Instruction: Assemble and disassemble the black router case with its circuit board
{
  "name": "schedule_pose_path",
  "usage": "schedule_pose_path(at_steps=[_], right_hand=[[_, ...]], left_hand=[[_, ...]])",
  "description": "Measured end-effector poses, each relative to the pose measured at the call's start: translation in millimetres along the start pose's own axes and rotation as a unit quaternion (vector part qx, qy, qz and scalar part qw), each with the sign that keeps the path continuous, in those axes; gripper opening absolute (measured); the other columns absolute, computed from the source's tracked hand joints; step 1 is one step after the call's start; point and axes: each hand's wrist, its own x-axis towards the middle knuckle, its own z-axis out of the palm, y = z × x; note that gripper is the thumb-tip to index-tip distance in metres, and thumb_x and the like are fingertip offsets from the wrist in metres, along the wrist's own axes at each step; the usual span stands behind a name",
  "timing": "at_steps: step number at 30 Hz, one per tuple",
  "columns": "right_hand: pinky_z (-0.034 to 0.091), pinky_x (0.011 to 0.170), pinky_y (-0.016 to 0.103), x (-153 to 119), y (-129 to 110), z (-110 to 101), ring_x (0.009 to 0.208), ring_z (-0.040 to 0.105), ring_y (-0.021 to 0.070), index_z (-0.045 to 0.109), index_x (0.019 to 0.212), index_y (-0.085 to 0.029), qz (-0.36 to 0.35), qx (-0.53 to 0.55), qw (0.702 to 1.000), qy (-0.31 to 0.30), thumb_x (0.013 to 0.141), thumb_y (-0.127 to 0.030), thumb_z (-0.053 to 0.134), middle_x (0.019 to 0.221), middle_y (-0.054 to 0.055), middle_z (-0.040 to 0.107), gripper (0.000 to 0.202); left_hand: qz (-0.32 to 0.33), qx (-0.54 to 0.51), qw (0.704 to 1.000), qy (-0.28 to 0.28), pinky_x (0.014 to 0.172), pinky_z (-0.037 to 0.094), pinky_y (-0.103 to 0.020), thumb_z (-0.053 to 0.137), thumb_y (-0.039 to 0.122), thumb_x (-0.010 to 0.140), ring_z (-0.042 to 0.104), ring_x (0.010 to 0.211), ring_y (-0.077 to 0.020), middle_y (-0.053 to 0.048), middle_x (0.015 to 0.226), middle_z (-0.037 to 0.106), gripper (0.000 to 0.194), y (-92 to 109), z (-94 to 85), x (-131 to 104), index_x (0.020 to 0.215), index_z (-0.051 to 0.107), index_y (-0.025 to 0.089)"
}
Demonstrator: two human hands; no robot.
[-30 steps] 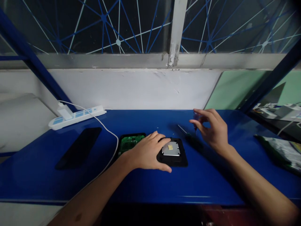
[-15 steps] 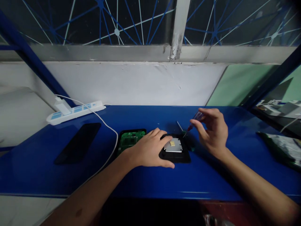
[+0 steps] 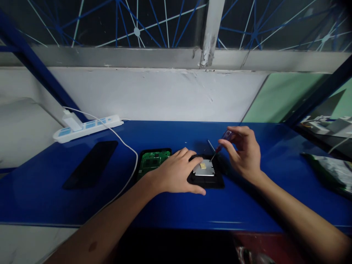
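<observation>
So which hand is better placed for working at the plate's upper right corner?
Probably the right hand: it holds the small screwdriver, tip at that corner, while the left hand spans the black cover.

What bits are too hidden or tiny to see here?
Head view: left part of the black casing, behind the left hand.
Head view: lower right of the green circuit board, behind that hand too.
Head view: tip of the small screwdriver, too tiny to tell if it's touching a screw.
Head view: rest of the silvery packet, cut off by the right edge.
</observation>
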Motion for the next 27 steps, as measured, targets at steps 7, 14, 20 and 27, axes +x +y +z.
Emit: schedule_pose_path(at_steps=[7,14,20,27], right_hand=[[0.06,0.07,0.035,0.6,-0.7,-0.3,0.076,0.061,0.0158,0.056,0.118,-0.026,-0.007,0.012,1.0,0.0,0.089,-0.028,0.071,0.093,0.001,0.054,0.033],[0.061,0.069,0.035,1.1,1.0,0.3,0.075,0.061,0.0154,0.056,0.118,-0.026,-0.006,0.015,1.0,-0.005,0.088,-0.03,0.071,0.092,0.001,0.054,0.033],[0.062,0.074,0.036,-0.1,-4.1,-0.4,0.08,0.067,0.0166,0.056,0.119,-0.026,0.018,0.034,0.999,-0.023,0.092,-0.029,0.066,0.098,0.003,0.06,0.029],[0.061,0.074,0.037,2.4,-9.4,3.4,0.077,0.072,0.0158,0.051,0.123,-0.024,0.063,0.091,0.992,-0.068,0.095,-0.027,0.058,0.105,0.005,0.069,0.029]], left_hand=[[0.003,0.01,1.0,0.006,0.112,0.035,-0.051,0.057,0.085,0.075,0.042,0.134,-0.039,-0.015,0.14,0.052,0.095,-0.2,1.2,-0.1,0.143,0.048,0.02],[0.002,0.012,1.0,0.006,0.113,0.033,-0.051,0.056,0.085,0.075,0.042,0.134,-0.0387,-0.014,0.141,0.052,0.095,-0.2,0.6,-0.4,0.144,0.048,0.021],[0.006,0.018,1.0,0.002,0.114,0.034,-0.051,0.056,0.086,0.075,0.043,0.133,-0.0388,-0.015,0.14,0.053,0.095,1.2,-0.3,0.6,0.143,0.049,0.019],[0.006,-0.021,1.0,-0.01,0.114,0.035,-0.049,0.063,0.08,0.075,0.044,0.133,-0.0365,-0.012,0.141,0.053,0.091,-1.9,-7.7,-1.0,0.143,0.048,0.021]])
